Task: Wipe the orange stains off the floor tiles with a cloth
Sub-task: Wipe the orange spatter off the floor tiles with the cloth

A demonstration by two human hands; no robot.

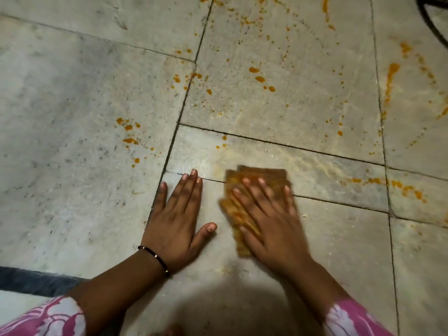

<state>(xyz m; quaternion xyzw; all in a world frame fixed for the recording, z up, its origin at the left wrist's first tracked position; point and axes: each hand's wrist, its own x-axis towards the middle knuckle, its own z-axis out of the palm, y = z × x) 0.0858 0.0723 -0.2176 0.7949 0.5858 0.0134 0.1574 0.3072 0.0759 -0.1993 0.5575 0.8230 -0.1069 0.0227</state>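
Our right hand's fingers point(260, 190) lay straight and spread, pressing the orange-soaked cloth point(254, 180) flat against the floor tiles point(72, 93); the right hand point(269, 221) was blurred. Just beside it, our left hand point(177, 219) rested palm-down on the bare tile, fingers straight and close together, thumb out. Orange stains point(259, 78) speckled the tiles beyond the cloth, well apart from it.

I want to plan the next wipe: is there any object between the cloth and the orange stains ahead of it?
Nothing visible: only bare tile lies between the cloth under the right hand and the orange stains ahead.
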